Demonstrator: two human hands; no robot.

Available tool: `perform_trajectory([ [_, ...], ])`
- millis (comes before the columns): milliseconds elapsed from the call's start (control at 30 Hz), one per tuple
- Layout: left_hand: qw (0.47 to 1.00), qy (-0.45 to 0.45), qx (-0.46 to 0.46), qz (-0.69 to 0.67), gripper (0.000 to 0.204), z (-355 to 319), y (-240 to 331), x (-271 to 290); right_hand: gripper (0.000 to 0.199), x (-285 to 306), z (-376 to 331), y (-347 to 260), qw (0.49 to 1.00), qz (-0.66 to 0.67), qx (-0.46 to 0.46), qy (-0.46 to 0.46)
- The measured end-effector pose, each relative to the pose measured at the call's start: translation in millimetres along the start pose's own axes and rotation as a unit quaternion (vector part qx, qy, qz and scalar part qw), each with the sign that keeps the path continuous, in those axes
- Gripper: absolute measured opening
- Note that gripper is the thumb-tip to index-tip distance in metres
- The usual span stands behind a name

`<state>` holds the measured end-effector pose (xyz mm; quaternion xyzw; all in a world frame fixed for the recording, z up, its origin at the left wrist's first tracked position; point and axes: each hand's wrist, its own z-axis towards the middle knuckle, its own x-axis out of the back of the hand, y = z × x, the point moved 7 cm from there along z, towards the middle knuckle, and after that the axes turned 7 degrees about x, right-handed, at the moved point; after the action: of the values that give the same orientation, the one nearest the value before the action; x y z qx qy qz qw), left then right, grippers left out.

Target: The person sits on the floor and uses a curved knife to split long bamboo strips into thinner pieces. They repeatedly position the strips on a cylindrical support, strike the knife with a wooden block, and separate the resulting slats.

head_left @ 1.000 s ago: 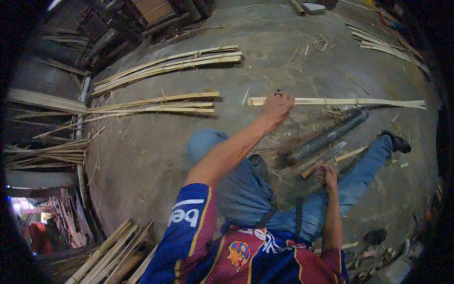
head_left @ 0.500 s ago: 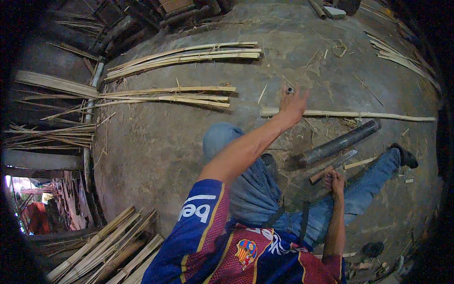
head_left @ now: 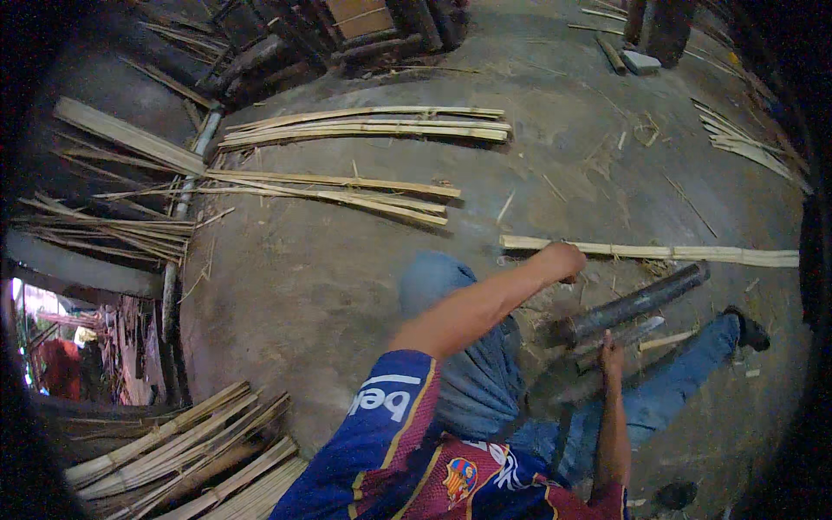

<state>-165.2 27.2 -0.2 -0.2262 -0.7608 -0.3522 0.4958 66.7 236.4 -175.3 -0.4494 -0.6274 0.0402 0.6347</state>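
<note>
Pale strips (head_left: 693,254): long, slim, straw-coloured, laid side by side in a narrow bundle on the grey floor (head_left: 321,295), beyond the dark tube (head_left: 641,301); right end reaching the rim of view.
Left hand (head_left: 565,259): fingers curled under, over the bundle's near edge; whether it grips or touches the strips, I cannot tell.
Right hand (head_left: 612,354): closed around the knife (head_left: 642,330), blade pointing right.

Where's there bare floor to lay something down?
The widest bare floor lies left of the bent knee, between the middle strips and lower-left strips. Another patch lies beyond the upper strips. Around the right hand it's crowded: knife, dark pole, outstretched leg.
</note>
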Motion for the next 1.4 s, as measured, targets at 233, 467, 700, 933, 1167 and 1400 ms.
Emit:
perform_trajectory([
  [233,0.999,-0.014,0.031,-0.002,0.024,-10.2,-2.0,6.2,0.089,-18.1,4.0,-44.0,0.999,0.011,-0.052,0.011],
  [467,0.999,-0.046,0.022,0.0,0.028,9.8,1.3,-3.2,0.08,-64.9,28.4,-9.4,0.969,0.153,-0.193,-0.014],
  [700,0.997,-0.044,0.057,-0.01,0.028,8.0,-12.5,-15.3,0.085,-76.5,12.8,-65.6,0.957,0.19,-0.202,-0.09],
  [933,0.996,-0.056,0.056,0.029,0.027,19.1,-2.0,-12.7,0.068,-96.7,20.4,-69.1,0.989,0.106,0.037,-0.101],
  [1167,0.995,0.072,0.067,-0.026,0.025,14.4,-32.0,-38.0,0.061,8.6,-43.1,-52.6,0.946,-0.259,0.123,0.148],
  [1400,0.993,-0.036,0.059,-0.096,0.021,-18.8,0.6,26.1,0.083,-12.2,-45.8,52.7,0.992,-0.105,0.004,-0.066],
])
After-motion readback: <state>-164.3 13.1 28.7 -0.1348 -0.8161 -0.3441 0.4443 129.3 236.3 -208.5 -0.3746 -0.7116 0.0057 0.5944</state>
